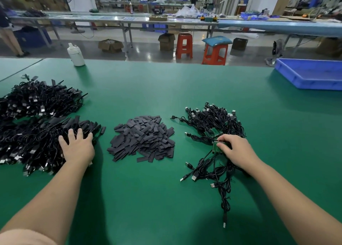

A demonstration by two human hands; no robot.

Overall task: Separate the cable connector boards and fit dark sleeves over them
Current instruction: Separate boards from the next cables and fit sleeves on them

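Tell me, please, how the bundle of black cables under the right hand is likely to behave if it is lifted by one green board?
The bundle of black cables looks thin and looped, so it would probably hang limp. Its strands cross one another, so neighbours would likely drag along. The green board that the right hand pinches seems stiff.

The sleeved cable heap (37, 122) is cut off by the left edge, and part of it is covered by the left hand (77, 148). The green connector boards (217, 146) are largely hidden under the right hand (236, 151) and tangled cables (212, 122); their number cannot be told. The blue tray (311, 74) is cropped at the right edge, its contents unseen. The far benches (129, 19) are blurred.
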